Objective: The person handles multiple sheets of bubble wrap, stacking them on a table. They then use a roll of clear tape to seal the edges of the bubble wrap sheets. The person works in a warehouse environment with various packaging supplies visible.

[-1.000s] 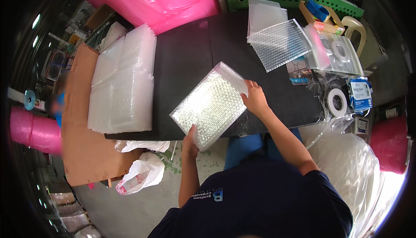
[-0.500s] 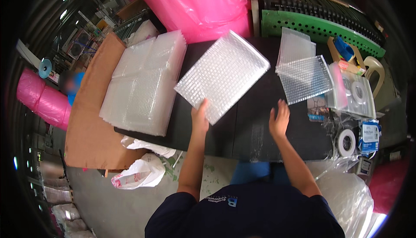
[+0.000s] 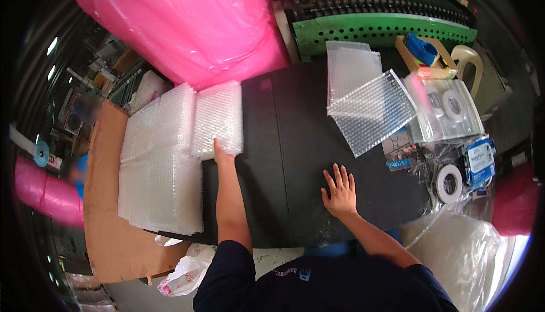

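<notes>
With my left hand [image 3: 224, 154] I grip the near edge of a bundle of clear bubble wrap pouches [image 3: 218, 116], thumb on top. The bundle lies against the right side of a large stack of bubble wrap pouches [image 3: 162, 147]; whether it rests on the table or hangs just above it I cannot tell. My right hand [image 3: 342, 194] is open, fingers spread, at the black table [image 3: 295, 158], holding nothing. Beyond it, a loose bubble wrap pouch [image 3: 374, 113] lies across other flat pouches [image 3: 349, 65].
A brown cardboard sheet [image 3: 105, 198] borders the left side. Large pink wrapped rolls [image 3: 187, 22] stand behind the table, beside a green perforated machine [image 3: 386, 31]. On the right are tape rolls [image 3: 449, 183], a small cardboard box [image 3: 434, 68] and a blue-and-white packet [image 3: 481, 158].
My left hand has carried the bundle of pouches leftward, from over the table's middle to beside the large stack. My right hand has spread its fingers and moved slightly. The view has shifted.
</notes>
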A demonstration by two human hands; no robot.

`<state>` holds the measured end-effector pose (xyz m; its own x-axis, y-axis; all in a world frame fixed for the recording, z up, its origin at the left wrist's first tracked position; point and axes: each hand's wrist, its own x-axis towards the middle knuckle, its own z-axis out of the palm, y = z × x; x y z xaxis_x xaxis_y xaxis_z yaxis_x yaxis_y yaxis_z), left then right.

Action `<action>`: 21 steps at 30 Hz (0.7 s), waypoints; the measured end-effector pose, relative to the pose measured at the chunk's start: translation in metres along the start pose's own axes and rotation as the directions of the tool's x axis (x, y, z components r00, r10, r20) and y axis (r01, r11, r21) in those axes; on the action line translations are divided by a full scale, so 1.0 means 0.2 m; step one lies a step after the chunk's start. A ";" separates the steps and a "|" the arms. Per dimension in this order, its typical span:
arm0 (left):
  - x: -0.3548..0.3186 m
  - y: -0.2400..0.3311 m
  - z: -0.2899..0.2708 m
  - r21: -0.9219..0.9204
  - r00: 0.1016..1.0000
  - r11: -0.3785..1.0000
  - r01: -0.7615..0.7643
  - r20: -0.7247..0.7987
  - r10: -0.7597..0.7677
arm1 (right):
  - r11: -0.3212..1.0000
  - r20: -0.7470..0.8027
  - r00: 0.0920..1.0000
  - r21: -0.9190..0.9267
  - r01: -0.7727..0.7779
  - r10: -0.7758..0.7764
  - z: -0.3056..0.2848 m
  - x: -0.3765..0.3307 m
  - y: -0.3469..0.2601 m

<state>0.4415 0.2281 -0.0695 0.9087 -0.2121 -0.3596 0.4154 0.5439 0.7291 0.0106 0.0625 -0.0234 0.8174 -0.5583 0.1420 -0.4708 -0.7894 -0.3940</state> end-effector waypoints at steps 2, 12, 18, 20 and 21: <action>0.05 0.05 0.04 -0.015 0.995 0.997 -0.073 -0.064 0.072 | 1.000 0.001 1.000 0.011 -0.003 0.003 -0.01 0.01 -0.01; -0.39 -0.36 0.83 0.655 0.570 0.444 -0.611 -0.024 0.821 | 0.999 0.023 0.999 0.026 0.036 -0.036 -0.02 0.01 -0.02; -0.45 -0.99 1.50 0.891 0.952 0.339 -0.303 0.295 0.077 | 0.997 -0.071 0.996 0.053 0.056 -0.052 0.01 0.00 0.00; -0.36 -1.07 1.59 0.933 0.969 0.354 -0.064 0.142 -0.201 | 0.994 -0.087 0.995 0.095 0.053 -0.044 0.02 -0.01 0.02; -0.41 -1.17 1.65 0.937 0.929 0.349 -0.009 0.137 -0.345 | 0.997 -0.074 0.997 0.075 0.019 -0.014 0.03 -0.01 0.06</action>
<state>0.2832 -0.1500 -0.0186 0.7062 -0.4960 -0.5053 0.1748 -0.5694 0.8032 0.0042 0.0557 -0.0340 0.7968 -0.5649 0.2146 -0.4288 -0.7788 -0.4579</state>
